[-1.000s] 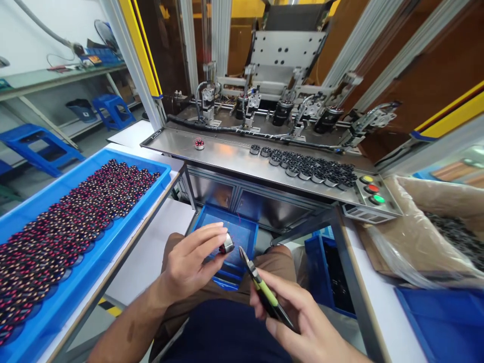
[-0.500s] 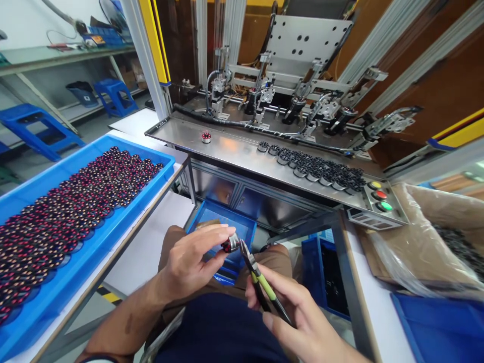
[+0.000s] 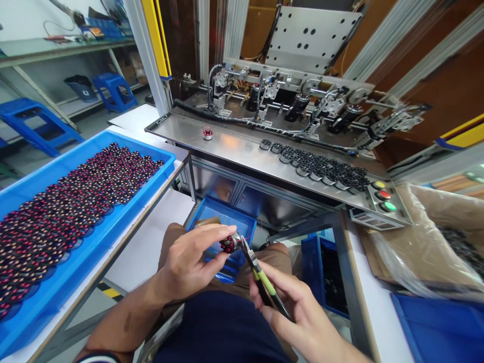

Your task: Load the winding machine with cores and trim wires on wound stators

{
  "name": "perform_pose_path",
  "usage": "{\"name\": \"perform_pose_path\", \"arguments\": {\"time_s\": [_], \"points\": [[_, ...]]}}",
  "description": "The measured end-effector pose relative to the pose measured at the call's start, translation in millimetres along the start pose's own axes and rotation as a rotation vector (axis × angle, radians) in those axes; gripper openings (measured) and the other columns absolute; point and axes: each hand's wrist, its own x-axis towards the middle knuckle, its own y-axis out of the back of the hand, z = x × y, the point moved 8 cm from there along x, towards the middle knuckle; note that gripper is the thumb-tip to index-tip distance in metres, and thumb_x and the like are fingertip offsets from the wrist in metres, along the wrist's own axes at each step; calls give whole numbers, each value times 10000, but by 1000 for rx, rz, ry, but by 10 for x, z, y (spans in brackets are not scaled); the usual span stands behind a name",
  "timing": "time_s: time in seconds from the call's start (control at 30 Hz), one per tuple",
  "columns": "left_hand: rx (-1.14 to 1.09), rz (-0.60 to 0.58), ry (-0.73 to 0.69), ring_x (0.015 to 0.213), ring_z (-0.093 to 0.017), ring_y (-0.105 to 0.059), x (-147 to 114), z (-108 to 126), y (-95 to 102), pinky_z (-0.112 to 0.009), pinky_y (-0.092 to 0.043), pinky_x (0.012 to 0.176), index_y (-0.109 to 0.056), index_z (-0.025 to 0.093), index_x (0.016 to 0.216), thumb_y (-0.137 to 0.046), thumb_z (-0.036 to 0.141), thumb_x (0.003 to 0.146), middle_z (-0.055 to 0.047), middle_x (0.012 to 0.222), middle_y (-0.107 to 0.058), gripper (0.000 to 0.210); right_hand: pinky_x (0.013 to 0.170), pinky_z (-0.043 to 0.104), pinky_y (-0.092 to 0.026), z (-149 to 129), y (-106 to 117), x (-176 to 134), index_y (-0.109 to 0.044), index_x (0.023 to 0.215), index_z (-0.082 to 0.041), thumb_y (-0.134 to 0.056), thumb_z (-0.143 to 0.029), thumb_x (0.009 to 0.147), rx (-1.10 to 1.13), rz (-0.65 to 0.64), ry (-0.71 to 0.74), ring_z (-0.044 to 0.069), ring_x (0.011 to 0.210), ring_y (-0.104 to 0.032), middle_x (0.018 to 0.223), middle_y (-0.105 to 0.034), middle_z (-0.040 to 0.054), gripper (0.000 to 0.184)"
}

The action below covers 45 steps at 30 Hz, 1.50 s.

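Observation:
Between its thumb and fingers, my left hand [image 3: 192, 254] pinches a small motor stator [image 3: 228, 244] with red windings and a silvery metal rim. My right hand [image 3: 293, 305] is wrapped round the black and green handles of a pair of cutting pliers [image 3: 260, 275]. The pliers' jaws are at the rim of the stator, on its right side; whether they grip anything there is too small to tell. Both hands are above my lap.
A blue tray [image 3: 85, 269] full of similar red-wound parts stands on the left. Ahead, a metal ledge [image 3: 234, 151] carries one red stator [image 3: 207, 134] and rows of black round parts [image 3: 321, 166]. Buttons [image 3: 387, 206] and a plastic-lined carton [image 3: 427, 237] are at right.
The stator has turned in my left hand, so more of its red windings show. The pliers remain at its rim. Behind the ledge, the machine's linkage bars have changed position.

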Motion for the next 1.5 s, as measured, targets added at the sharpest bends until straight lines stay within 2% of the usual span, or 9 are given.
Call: {"name": "perform_pose_path", "arguments": {"time_s": [0.4,0.57,0.77,0.87,1.03,1.1,1.2,1.33,1.5], "points": [[94,-39,16,1063,-187,-705,-6,-19,-23,-308,-581,968,-559,158,1302,-689,-22,776,-90,1086,-753,571,645,226,-517,-23,53,75,-616,1327,-172,-537,-138,822,-230,85,-51,130,645,-565,730,-628,19,512],[122,-27,-44,1103,-208,-688,-47,-27,-23,-345,-600,959,-559,172,1305,-710,10,796,-113,1161,-708,555,773,266,-561,31,210,83,-576,1367,-178,-602,-241,844,-151,203,-120,168,793,-647,915,-687,65,527],[237,7,-48,1076,-190,-699,-107,-56,18,-312,-611,940,-595,232,1283,-727,60,807,-65,1165,-702,523,808,291,-569,194,229,14,-586,1351,-167,-643,-316,839,-29,217,-188,171,791,-653,960,-690,88,536],[12,68,78,1089,-207,-698,-128,-186,39,-337,-605,946,-610,268,1273,-741,78,802,-59,1183,-712,525,819,309,-569,325,241,-40,-577,1362,-183,-664,-371,836,-1,233,-210,183,807,-659,960,-694,90,565],[-903,211,618,864,-149,-730,-267,-676,-151,-233,-608,750,-580,289,1284,-814,361,763,-48,1069,-746,575,816,317,-575,524,283,-150,-590,1353,-237,-670,-470,829,31,307,-193,191,792,-663,931,-698,72,578],[-1113,235,768,801,-115,-716,-332,-764,-248,-190,-582,717,-596,282,1256,-853,406,701,-37,1049,-742,624,847,325,-569,570,281,-188,-584,1358,-244,-663,-463,839,31,333,-223,200,830,-667,963,-698,74,569],[-1229,263,866,813,-97,-709,-398,-820,-296,-171,-564,748,-601,287,1238,-879,407,655,-19,1053,-729,656,893,342,-557,551,263,-213,-575,1365,-234,-662,-439,846,28,342,-239,212,867,-671,1012,-699,81,565],[-1280,254,867,819,-103,-707,-438,-834,-312,-198,-568,762,-599,315,1238,-882,404,641,-9,1059,-722,667,912,365,-550,462,271,-186,-583,1358,-240,-661,-413,852,4,333,-229,219,845,-677,1004,-701,80,540],[-1133,213,889,813,-156,-701,-499,-874,-302,-284,-579,740,-558,310,1282,-840,556,628,-55,1106,-700,754,846,379,-581,451,215,-134,-617,1326,-242,-681,-407,831,-11,275,-245,242,822,-679,903,-692,78,526]]}}
